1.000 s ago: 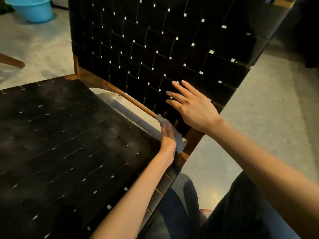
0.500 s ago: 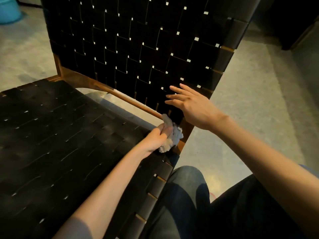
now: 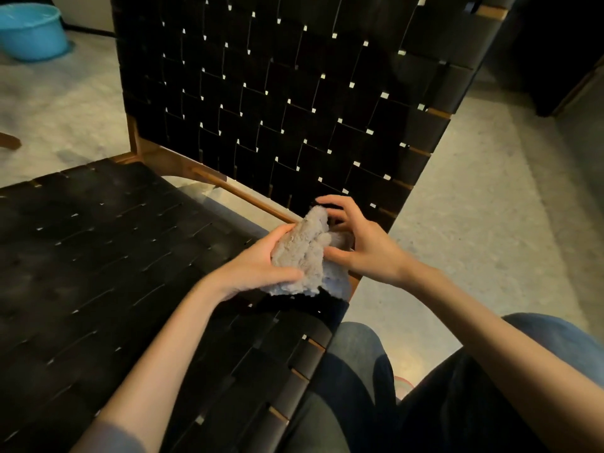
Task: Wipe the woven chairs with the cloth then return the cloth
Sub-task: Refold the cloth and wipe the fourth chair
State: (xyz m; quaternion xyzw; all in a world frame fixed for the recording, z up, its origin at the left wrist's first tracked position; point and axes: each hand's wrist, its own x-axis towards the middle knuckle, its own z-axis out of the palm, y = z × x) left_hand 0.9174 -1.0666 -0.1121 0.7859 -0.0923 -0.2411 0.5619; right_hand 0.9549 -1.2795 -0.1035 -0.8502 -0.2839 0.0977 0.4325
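Note:
A black woven chair (image 3: 294,103) with a wooden frame fills the view, its seat (image 3: 98,273) at the left and its backrest upright at the centre. A fluffy grey cloth (image 3: 304,256) is bunched above the seat's rear right corner. My left hand (image 3: 258,269) grips the cloth from the left, thumb under its lower edge. My right hand (image 3: 356,243) touches the cloth from the right with its fingers spread and bent; its thumb presses the cloth's side. Part of the cloth is hidden behind my right palm.
A blue plastic basin (image 3: 31,31) stands on the pale floor at the far left. Dark furniture (image 3: 562,53) looms at the upper right. My knees in dark trousers (image 3: 425,403) are beside the seat's right edge. A wooden leg end (image 3: 8,140) shows at the left edge.
My left hand lifted the cloth off the chair frame's corner and turned it up. My right hand left the backrest and came down against the cloth.

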